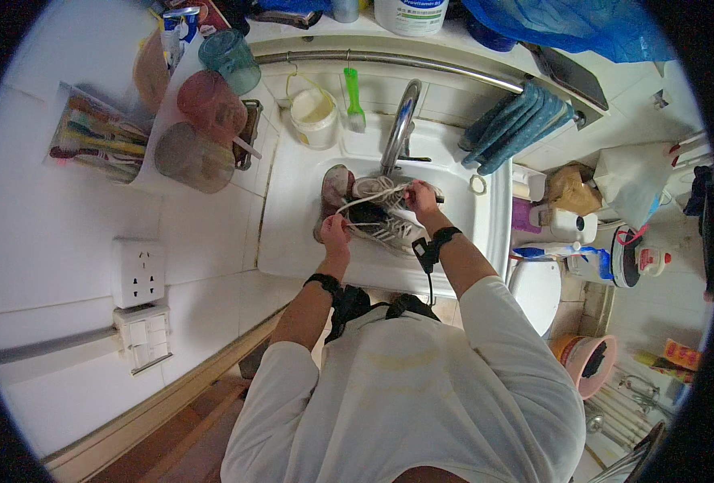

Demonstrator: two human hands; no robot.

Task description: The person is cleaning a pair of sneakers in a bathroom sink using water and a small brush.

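Note:
In the white sink (288, 241) lie several shoes, close together. One is a white sneaker (393, 231) with stripes on its side and a dark inside. A reddish-brown shoe (337, 183) lies at the left, partly covered. My left hand (336, 231) pinches a pale shoelace (366, 198) at the near left of the shoes. The lace arcs up from there to my right hand (423, 196), whose fingers are closed on it just below the faucet. Part of the shoes is hidden under the lace and my hands.
A chrome faucet (403, 121) rises at the sink's back. Behind it runs a metal rail (405, 58) with a small white bucket (312, 113), a green brush (353, 92) and blue cloths (518, 121). Cups (196, 157) jut from the left wall; a toilet (534, 290) stands right.

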